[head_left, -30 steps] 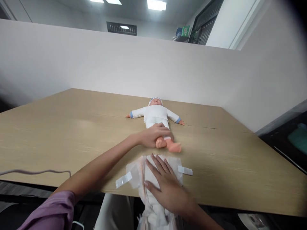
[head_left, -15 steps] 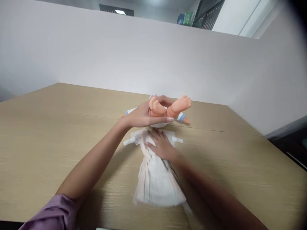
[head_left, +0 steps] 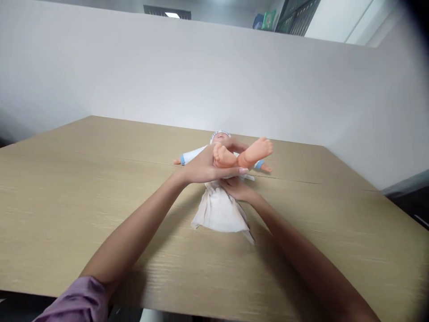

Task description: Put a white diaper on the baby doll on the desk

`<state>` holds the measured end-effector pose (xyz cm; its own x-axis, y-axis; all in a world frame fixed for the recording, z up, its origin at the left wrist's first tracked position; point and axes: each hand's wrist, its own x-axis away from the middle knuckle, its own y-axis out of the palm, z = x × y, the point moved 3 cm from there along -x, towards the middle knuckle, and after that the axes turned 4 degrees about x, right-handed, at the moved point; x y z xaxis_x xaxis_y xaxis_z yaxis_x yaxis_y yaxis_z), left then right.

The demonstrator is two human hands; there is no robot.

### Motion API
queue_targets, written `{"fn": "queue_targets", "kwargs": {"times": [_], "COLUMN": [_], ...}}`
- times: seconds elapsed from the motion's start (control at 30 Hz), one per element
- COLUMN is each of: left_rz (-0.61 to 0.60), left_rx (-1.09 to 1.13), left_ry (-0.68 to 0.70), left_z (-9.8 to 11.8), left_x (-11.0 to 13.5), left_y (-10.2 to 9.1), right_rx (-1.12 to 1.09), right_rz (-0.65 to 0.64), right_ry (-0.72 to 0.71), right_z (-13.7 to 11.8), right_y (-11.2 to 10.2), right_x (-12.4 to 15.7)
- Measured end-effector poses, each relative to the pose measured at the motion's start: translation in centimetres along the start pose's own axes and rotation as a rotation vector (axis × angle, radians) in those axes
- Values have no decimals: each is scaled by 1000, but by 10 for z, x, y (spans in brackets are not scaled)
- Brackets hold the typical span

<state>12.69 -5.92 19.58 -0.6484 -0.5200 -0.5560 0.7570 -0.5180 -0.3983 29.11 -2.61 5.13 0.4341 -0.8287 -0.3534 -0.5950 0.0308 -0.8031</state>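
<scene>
A baby doll in white clothes lies on its back on the wooden table, head towards the wall. My left hand is closed round the doll's ankles and holds both legs up off the table. A white diaper lies spread on the table, its far end under the doll's raised bottom. My right hand rests on the diaper's far end, just below the raised legs; its fingers are mostly hidden under my left hand and the doll.
A white partition wall stands along the table's far edge. The table's right edge runs diagonally near a dark area at the right. The near table edge crosses the bottom of the view.
My left hand lifted the doll's legs from the table. My right hand slid the diaper away from me, from the near edge to under the doll's bottom.
</scene>
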Motion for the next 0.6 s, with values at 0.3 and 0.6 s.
{"fn": "queue_targets", "kwargs": {"times": [0.3,0.6], "left_rz": [1,-96], "left_rx": [-70,-236], "left_ry": [-156,-113], "left_z": [-7,-6], "left_x": [33,78], "left_y": [29,20], "right_rx": [-8,-64], "right_rz": [428,329], "right_ry": [249,-57], "right_z": [-49,-44], "right_y": [-54,-69], "right_x": [95,103]}}
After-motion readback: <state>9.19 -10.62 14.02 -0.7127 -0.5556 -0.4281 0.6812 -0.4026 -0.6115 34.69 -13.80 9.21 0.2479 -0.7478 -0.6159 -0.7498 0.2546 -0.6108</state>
